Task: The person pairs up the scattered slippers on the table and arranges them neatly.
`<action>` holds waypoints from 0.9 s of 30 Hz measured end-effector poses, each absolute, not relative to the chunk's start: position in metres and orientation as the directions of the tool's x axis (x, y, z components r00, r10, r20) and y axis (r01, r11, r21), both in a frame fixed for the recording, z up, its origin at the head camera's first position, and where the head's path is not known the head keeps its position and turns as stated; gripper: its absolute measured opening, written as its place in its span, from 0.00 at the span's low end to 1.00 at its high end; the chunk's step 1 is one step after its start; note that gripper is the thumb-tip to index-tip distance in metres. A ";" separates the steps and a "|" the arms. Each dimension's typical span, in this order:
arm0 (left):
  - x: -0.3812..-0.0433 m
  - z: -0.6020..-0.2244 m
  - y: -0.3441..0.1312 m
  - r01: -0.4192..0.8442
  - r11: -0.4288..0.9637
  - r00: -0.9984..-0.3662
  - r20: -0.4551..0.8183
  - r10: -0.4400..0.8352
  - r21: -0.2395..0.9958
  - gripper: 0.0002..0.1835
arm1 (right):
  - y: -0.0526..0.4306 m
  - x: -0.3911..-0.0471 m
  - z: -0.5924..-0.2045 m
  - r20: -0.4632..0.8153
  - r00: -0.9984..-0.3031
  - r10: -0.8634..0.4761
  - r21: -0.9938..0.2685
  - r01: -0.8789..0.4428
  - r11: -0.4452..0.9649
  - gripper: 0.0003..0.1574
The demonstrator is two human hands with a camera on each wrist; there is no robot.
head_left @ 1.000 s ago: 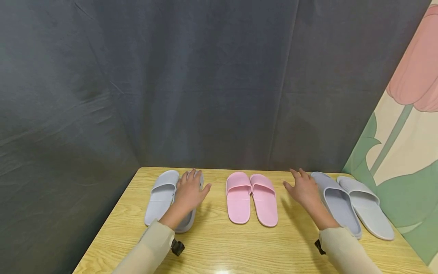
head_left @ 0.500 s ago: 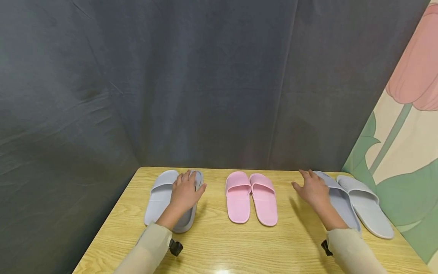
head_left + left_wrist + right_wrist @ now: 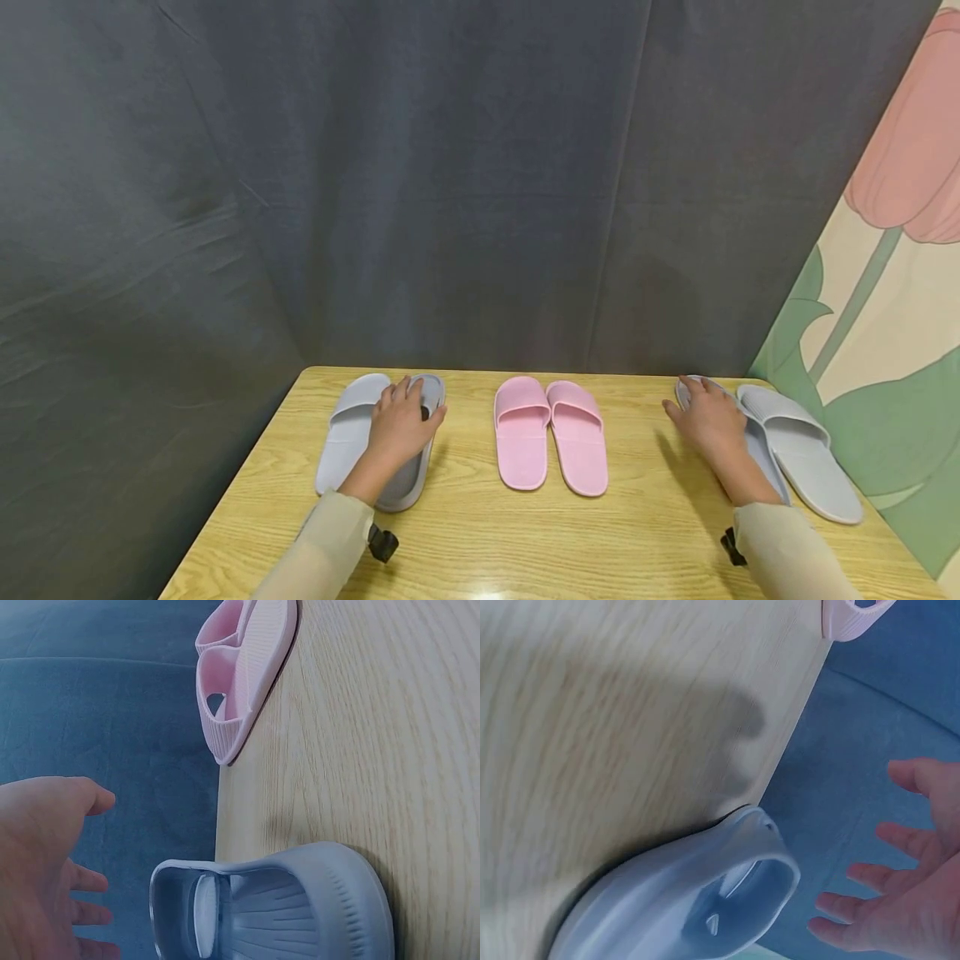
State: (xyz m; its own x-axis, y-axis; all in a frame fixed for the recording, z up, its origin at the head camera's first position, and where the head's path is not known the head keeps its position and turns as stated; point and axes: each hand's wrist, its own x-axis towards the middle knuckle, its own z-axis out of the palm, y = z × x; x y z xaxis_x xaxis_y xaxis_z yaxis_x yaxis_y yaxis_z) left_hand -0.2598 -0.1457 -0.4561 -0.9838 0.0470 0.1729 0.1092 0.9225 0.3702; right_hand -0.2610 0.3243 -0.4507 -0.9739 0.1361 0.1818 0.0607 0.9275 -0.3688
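With fingers spread wide, the left hand (image 3: 397,425) is held over a grey slipper (image 3: 407,490), the right hand (image 3: 708,423) over a bluish-grey slipper (image 3: 763,457).

Head view evenly lit | glare spot, table (image 3: 555,546) near side | right hand (image 3: 922,896) shadow soft by far edge | wrist views bluish

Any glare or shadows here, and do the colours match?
Head view: white glare on the table, bottom centre; right wrist view: a soft-edged shadow across the table; left wrist view: the cloth looks bluer than the head view's dark grey.
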 end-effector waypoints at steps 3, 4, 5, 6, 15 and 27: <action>-0.260 -0.457 -0.147 0.103 0.921 -0.984 0.171 0.041 0.376 0.41 | 0.329 -0.261 -0.451 0.181 -0.974 0.133 -0.375 0.056 0.925 0.38; -0.260 -0.457 -0.147 0.100 0.921 -0.985 0.168 0.038 0.377 0.41 | 0.331 -0.262 -0.452 0.182 -0.975 0.130 -0.377 0.053 0.925 0.38; -0.261 -0.457 -0.147 0.097 0.921 -0.985 0.166 0.036 0.377 0.41 | 0.333 -0.262 -0.452 0.185 -0.974 0.128 -0.377 0.050 0.925 0.38; -0.261 -0.457 -0.147 0.096 0.921 -0.986 0.165 0.035 0.378 0.41 | 0.335 -0.263 -0.453 0.190 -0.974 0.126 -0.372 0.048 0.927 0.37; -0.261 -0.459 -0.150 0.086 0.914 -0.988 0.149 0.029 0.397 0.42 | 0.353 -0.265 -0.461 0.243 -0.964 0.112 -0.374 0.013 0.927 0.35; -0.266 -0.466 -0.153 0.090 0.917 -0.989 0.141 0.037 0.388 0.43 | 0.365 -0.267 -0.465 0.209 -0.970 0.125 -0.392 0.034 0.919 0.36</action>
